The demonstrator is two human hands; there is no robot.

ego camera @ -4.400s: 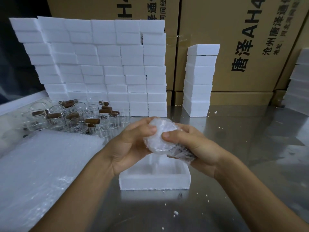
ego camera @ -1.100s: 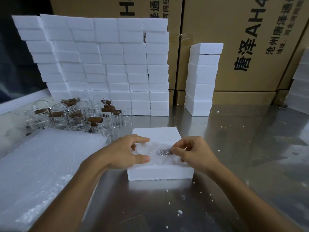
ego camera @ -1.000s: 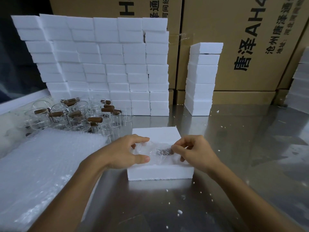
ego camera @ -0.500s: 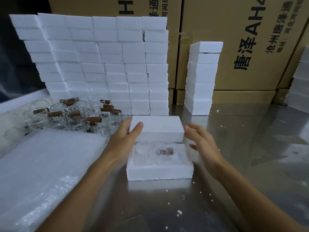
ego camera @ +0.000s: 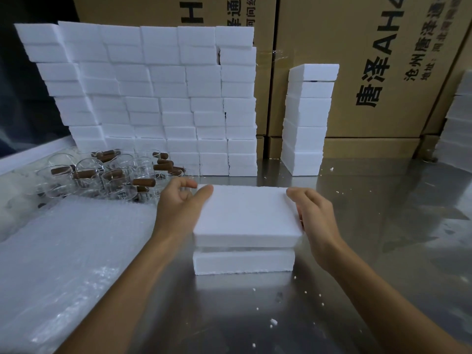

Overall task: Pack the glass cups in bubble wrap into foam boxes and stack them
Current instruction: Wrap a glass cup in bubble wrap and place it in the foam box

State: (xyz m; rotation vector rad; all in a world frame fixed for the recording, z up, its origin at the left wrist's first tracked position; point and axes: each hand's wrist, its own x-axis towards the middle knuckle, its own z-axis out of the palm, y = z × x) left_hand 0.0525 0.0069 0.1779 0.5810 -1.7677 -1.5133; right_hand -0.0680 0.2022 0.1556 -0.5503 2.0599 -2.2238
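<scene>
Lowered since before, foam lid [ego camera: 246,213] hovers over foam box [ego camera: 244,261], both hands [ego camera: 180,210] [ego camera: 315,221] gripping its sides.

The foam lid [ego camera: 245,213] I hold covers the foam box [ego camera: 244,261] under it, so I cannot see what lies inside. My right hand [ego camera: 315,218] hides the lid's right edge, and its fingers there are out of sight. The cardboard cartons [ego camera: 383,72] run off the top edge, their print cut short. The foam stack at the far right [ego camera: 459,123] is cropped and blurred
</scene>
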